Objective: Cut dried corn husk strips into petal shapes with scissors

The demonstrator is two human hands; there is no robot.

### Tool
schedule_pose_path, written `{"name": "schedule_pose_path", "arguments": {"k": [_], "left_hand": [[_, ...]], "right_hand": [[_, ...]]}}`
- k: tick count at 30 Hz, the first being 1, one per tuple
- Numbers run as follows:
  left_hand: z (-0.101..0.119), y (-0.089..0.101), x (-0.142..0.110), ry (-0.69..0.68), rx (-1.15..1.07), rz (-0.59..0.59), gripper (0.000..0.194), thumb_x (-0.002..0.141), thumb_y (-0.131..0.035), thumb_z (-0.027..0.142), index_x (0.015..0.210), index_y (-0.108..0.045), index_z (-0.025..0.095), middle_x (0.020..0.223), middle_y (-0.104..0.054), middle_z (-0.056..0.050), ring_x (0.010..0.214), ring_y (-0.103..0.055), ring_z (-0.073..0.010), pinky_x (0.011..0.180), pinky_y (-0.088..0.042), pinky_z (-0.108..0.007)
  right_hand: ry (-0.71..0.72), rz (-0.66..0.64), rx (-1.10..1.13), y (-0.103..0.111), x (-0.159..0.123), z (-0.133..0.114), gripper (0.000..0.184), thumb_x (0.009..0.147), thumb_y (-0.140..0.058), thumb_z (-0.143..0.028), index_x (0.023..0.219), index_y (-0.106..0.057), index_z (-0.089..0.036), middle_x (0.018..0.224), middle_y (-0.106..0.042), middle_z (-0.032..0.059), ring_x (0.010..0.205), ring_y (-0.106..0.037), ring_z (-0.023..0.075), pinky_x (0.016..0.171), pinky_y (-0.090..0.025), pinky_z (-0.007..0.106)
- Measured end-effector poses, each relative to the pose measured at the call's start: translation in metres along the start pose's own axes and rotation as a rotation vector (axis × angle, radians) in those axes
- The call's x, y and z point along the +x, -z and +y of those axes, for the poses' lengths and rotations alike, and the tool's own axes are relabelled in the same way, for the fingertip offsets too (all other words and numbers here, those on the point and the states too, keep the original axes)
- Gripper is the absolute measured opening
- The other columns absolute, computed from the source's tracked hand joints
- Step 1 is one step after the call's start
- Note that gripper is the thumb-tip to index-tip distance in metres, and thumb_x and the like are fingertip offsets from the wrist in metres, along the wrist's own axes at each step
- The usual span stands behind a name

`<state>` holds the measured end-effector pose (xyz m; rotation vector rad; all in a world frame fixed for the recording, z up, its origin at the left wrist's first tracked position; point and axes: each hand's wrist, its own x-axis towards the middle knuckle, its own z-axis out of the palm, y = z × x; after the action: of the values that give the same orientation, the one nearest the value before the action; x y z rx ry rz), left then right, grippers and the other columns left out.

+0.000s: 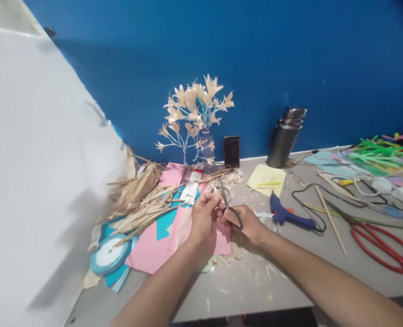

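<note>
My right hand (244,222) grips a small pair of dark-handled scissors (234,217), its blades pointing up and away from me. Close beside it, my left hand (204,213) is closed in a pinch on a small pale piece that looks like dried husk (217,192). The blades are next to that piece; whether they touch it I cannot tell. Under both hands lie pink sheets (150,247) and pale scraps. Behind them, pale husk-like flowers (196,102) on light blue stems stand in a clear bottle (207,145).
Dried husks (136,186) and a blue ribbon roll (109,254) lie left. A phone (231,151) and a dark flask (285,138) stand by the wall. To the right are a blue glue gun (290,213), large red-handled scissors (381,240), a stick (331,220), cables and green strips (375,152).
</note>
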<state>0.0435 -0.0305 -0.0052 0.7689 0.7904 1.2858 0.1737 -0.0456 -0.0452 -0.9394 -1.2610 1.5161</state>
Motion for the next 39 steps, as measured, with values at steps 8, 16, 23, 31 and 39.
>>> {"name": "schedule_pose_path", "arguments": {"k": [8,16,23,31,39], "left_hand": [[0.004,0.002,-0.001,0.054,0.058,0.014,0.026,0.073,-0.073,0.03,0.076,-0.049,0.018,0.057,-0.059,0.003,0.04,-0.045,-0.0066,0.038,-0.033,-0.017],[0.001,0.004,-0.003,0.076,0.081,0.04,0.028,0.076,-0.072,0.034,0.079,-0.049,0.019,0.054,-0.058,0.003,0.037,-0.04,-0.0052,0.038,-0.031,-0.016],[0.003,0.003,-0.005,0.091,0.093,0.058,0.027,0.076,-0.071,0.033,0.079,-0.049,0.019,0.054,-0.059,0.003,0.038,-0.042,-0.0066,0.039,-0.032,-0.018],[0.004,0.004,-0.004,0.118,0.072,0.071,0.028,0.074,-0.072,0.032,0.081,-0.048,0.019,0.053,-0.058,0.003,0.038,-0.043,-0.0072,0.04,-0.033,-0.018],[0.006,0.003,-0.004,0.113,0.093,0.058,0.024,0.076,-0.07,0.031,0.079,-0.049,0.019,0.053,-0.059,0.003,0.038,-0.042,-0.0071,0.04,-0.033,-0.018]], "right_hand": [[-0.064,-0.095,-0.022,-0.001,-0.006,-0.006,0.056,0.076,-0.065,-0.068,0.063,-0.06,-0.014,0.052,-0.057,0.0018,0.043,-0.053,0.0126,0.043,-0.038,0.024],[-0.062,-0.106,-0.043,-0.003,-0.008,0.0,0.058,0.077,-0.063,-0.07,0.061,-0.056,-0.015,0.053,-0.056,0.0026,0.045,-0.05,0.0111,0.042,-0.033,0.023],[-0.121,-0.091,-0.014,-0.005,-0.009,0.0,0.061,0.071,-0.066,-0.074,0.06,-0.051,-0.016,0.053,-0.05,0.0002,0.046,-0.042,0.0092,0.041,-0.028,0.022],[-0.179,-0.059,0.073,-0.006,-0.009,0.005,0.06,0.066,-0.071,-0.072,0.059,-0.05,-0.016,0.05,-0.045,-0.0032,0.044,-0.038,0.0075,0.041,-0.028,0.021],[-0.159,-0.117,-0.057,0.001,-0.011,0.011,0.062,0.075,-0.06,-0.075,0.069,-0.06,-0.014,0.057,-0.06,0.0044,0.047,-0.049,0.0111,0.045,-0.034,0.023]]}}
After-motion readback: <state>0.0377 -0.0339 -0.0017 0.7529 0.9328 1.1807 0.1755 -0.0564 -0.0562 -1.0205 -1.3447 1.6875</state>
